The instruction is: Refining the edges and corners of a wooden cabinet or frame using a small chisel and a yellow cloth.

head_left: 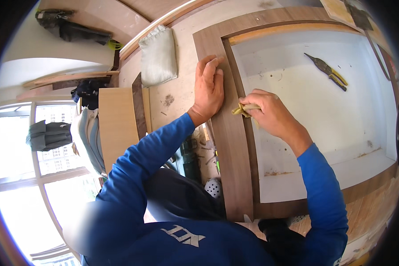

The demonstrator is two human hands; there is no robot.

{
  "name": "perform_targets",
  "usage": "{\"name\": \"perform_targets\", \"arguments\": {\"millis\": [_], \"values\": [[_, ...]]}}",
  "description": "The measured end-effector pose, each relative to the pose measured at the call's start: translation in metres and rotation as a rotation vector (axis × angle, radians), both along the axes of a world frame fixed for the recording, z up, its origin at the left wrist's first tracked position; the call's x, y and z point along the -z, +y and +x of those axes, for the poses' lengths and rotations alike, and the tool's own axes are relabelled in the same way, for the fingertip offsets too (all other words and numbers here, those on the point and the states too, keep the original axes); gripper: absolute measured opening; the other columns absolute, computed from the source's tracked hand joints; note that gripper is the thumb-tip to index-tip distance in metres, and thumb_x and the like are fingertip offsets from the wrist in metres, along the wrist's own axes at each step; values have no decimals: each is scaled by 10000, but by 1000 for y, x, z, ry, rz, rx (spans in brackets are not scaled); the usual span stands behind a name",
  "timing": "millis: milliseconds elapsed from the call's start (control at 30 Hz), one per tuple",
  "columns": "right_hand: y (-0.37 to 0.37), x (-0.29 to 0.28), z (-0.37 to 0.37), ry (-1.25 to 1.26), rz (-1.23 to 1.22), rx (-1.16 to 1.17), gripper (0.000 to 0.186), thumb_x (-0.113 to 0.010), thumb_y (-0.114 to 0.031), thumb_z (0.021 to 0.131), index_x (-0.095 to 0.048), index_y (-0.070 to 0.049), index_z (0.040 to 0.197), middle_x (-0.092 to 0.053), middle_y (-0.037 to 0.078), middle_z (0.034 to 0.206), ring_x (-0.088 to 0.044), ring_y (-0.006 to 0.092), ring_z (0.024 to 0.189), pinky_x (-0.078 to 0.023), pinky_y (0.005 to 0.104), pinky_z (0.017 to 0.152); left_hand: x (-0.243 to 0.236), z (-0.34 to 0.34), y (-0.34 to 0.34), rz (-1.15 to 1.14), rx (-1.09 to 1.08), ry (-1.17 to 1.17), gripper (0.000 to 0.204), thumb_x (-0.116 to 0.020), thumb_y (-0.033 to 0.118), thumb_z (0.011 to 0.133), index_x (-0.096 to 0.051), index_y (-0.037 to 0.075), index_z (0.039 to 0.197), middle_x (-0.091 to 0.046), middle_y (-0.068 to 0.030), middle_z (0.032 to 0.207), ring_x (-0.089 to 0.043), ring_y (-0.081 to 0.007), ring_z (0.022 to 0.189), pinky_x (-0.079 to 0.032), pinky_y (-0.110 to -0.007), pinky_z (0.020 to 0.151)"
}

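Observation:
A wide brown wood-grain frame [235,150] surrounds a shallow white recess [314,128]. My left hand [208,88] rests on the frame's left board, fingers slightly bent and apart, with nothing in it. Pinched in my right hand [272,113] is a crumpled yellowish rag [240,110], which touches the board's inner edge. The rest of the rag is hidden by my fingers. Inside the recess, to the far right of my right hand, lies a plier-like hand tool [327,72] with pointed dark jaws and yellow-and-black handles.
Dirt and small bits are scattered over the white surface. A pale stuffed bag [159,55] lies beyond the frame at the left. Beside my left forearm stands a light wooden panel [115,128]. A dark green case [188,159] is below the frame's left side, near a dotted shoe [213,188].

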State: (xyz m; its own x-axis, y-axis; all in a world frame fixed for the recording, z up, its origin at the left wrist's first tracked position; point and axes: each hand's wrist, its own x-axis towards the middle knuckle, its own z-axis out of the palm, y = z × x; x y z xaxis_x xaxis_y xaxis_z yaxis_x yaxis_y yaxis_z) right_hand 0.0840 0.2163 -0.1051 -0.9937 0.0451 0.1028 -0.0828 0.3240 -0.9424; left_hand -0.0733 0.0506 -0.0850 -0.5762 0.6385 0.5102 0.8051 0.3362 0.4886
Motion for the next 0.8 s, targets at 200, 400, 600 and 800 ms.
{"name": "perform_targets", "arguments": {"millis": [200, 400, 600, 800], "values": [[48, 4, -110, 42, 61, 236, 238, -609, 11, 904, -649, -16, 1137, -729, 220, 1088, -701, 424, 971, -561, 470, 792, 4, 12, 19, -7, 34, -38, 298, -528, -4, 998, -617, 20, 1281, -567, -226, 1320, -558, -418, 1203, -456, -450, 1057], [33, 17, -109, 200, 269, 262, 177, -635, -24, 910, -650, -48, 1085, -723, 214, 1048, -683, 449, 981, -546, 526, 798, 7, 7, 14, 0, 13, -36, 305, -525, -9, 996, -617, 19, 1286, -567, -226, 1317, -559, -415, 1203, -454, -448, 1064], [7, 6, -41, 247, 147, 165, 190, -620, 30, 869, -659, -68, 1027, -719, 183, 1074, -676, 432, 1015, -548, 523, 836, -3, 9, 4, -25, -18, -3, 312, -527, -16, 990, -615, 20, 1287, -559, -228, 1325, -550, -415, 1218, -454, -449, 1069], [47, 10, -127, 170, 263, 342, 229, -596, 15, 882, -695, -67, 1071, -742, 189, 1046, -681, 437, 1017, -552, 500, 839, 6, 19, 19, -32, 31, -44, 318, -533, -10, 989, -612, 23, 1295, -547, -228, 1341, -546, -418, 1221, -453, -449, 1072]]}}
